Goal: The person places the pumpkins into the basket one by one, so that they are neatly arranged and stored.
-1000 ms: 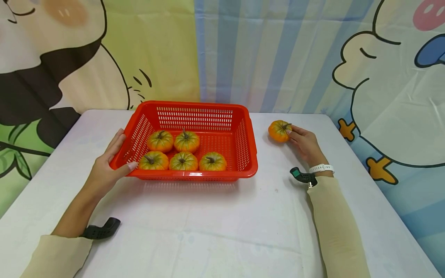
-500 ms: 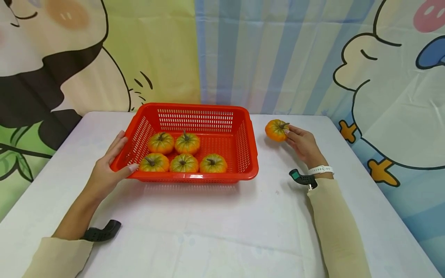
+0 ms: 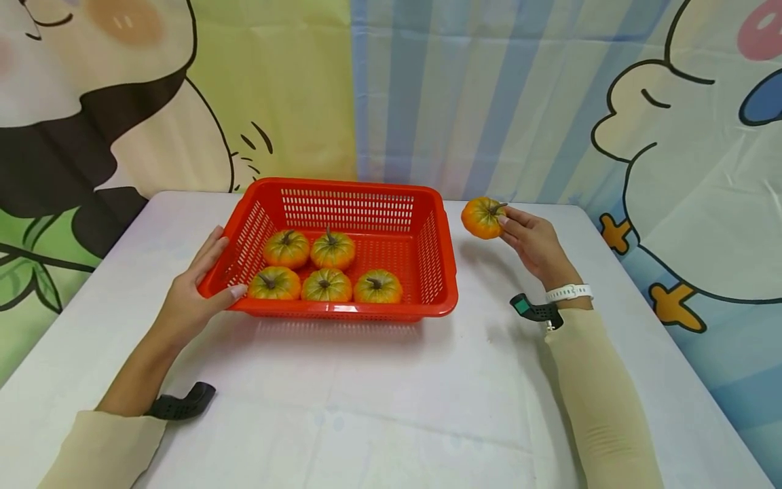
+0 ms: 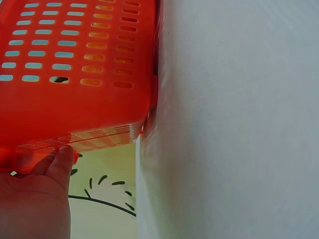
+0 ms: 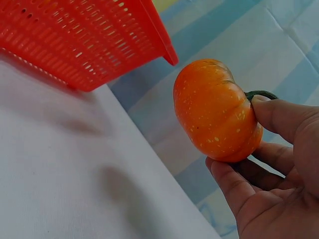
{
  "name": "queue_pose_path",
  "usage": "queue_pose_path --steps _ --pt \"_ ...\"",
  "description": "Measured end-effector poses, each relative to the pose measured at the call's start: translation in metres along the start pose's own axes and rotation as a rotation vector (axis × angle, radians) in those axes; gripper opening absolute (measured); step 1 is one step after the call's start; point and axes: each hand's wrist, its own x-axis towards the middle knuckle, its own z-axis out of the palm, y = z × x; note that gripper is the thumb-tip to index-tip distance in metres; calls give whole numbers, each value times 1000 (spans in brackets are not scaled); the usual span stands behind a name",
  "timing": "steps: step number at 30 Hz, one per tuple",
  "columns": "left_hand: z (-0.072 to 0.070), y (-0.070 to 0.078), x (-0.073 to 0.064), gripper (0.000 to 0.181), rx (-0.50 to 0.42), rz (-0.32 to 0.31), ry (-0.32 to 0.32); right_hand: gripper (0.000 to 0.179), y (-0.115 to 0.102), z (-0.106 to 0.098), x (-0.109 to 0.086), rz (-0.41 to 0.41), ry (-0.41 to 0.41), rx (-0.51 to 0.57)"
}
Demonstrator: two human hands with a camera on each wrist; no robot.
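Note:
A red plastic basket with slotted walls stands on the white table. In it several small orange-and-green pumpkins sit in two rows, toward the left and front. At its front left corner my left hand holds the basket, thumb at the front rim and fingers along the left wall. The left wrist view shows the fingers against the outer wall. Right of the basket, my right hand pinches another pumpkin between thumb and fingers near its dark stem. This pumpkin is held above the table, its shadow below.
Inside the basket, bare floor shows right of and behind the pumpkins. A cartoon-printed curtain hangs behind the white table and along its sides. The basket's right rim lies between the right hand and the basket's inside.
My right hand has lifted its pumpkin off the table and moved it slightly left toward the basket. The left hand stays at the basket's corner.

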Motion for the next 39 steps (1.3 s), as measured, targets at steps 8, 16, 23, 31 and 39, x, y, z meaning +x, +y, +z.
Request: queue_pose_path --steps 8,16,23,31,39 --pt "0 -1 1 84 -9 -9 -2 69 -6 7 -4 -35 -31 -16" --pt "0 0 1 84 -4 -7 -3 71 -18 14 -8 -50 -73 3" --pt "0 0 1 83 -16 0 -4 71 -29 23 -12 -76 -100 -43" --pt "-1 -1 2 84 4 -15 -3 63 -35 33 -17 -101 -160 -92" --pt "-1 0 1 84 -4 -9 -2 61 -38 43 -19 -129 -205 -145"
